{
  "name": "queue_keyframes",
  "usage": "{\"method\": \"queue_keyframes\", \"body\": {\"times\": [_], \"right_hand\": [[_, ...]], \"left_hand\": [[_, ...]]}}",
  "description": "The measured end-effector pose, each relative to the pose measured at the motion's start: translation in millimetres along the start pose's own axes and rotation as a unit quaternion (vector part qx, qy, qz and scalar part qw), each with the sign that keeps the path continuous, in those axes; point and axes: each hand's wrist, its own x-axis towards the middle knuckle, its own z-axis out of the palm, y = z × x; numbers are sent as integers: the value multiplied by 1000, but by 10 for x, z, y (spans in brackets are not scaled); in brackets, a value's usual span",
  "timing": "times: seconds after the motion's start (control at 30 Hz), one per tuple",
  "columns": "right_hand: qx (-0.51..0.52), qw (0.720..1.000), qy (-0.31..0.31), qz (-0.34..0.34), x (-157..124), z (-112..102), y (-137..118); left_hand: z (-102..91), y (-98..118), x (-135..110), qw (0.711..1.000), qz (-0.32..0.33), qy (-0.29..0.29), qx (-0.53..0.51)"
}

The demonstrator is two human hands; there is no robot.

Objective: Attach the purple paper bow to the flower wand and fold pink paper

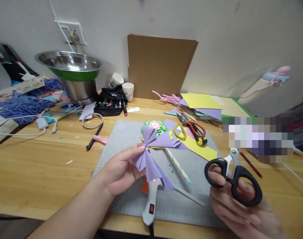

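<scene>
Between the thumb and fingers of my left hand (125, 166) is a purple folded-paper bow (151, 167), pinched at its gathered middle, its tails hanging down to the right. On the right, my right hand (237, 202) has its fingers through the handles of black-handled scissors (232, 181); their blades point up and away. Below the bow a white glue gun (151, 202) with a red switch lies on the grey mat (124, 212), partly covered by the bow. A striped paper straw (176, 164) lies beyond it.
Red-handled scissors (199, 128), yellow-handled scissors (180, 131) and yellow paper (201, 148) lie at the mat's back right. A steel bowl (69, 61) stands back left, near a black pen case (110, 106) and paper cups (128, 91). Brown cardboard (158, 66) leans on the wall.
</scene>
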Motion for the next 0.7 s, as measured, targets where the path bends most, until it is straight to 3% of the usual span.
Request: {"method": "queue_keyframes", "body": {"times": [0.1, 0.17, 0.33, 0.4, 0.7], "right_hand": [[-47, 997, -26, 58, -7, 44, 60], [-143, 986, -38, 78, 6, 43, 91], [-417, 896, -20, 149, 94, 130, 109], [-440, 884, -10, 157, 134, 212, 87], [-425, 891, -32, 158, 242, 351, 20]], "left_hand": [[6, 15, -5, 1000, -17, -3, -8], [15, 25, -6, 1000, -25, -9, -12], [45, 16, -31, 998, -47, -41, -21], [55, 2, -46, 996, -53, -62, -22], [20, -29, -43, 989, -69, -127, -10]]}}
